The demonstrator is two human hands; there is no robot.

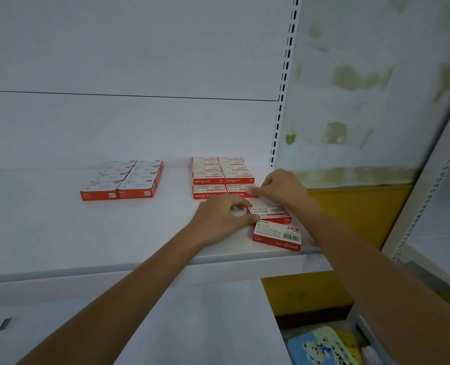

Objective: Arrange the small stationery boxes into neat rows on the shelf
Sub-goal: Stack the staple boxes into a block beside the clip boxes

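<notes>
Pinching box [270, 212] w/ L fingers [237, 206].

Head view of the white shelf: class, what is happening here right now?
A person is arranging a block of small red and white cardboard boxes on a white metal shelf. The left hand grips a loose box in front of it; the right hand touches its front right box. A barcode-up box lies at the shelf edge.

White shelf [60, 233] carries orange boxes [125, 180], red boxes [222, 176]
</notes>
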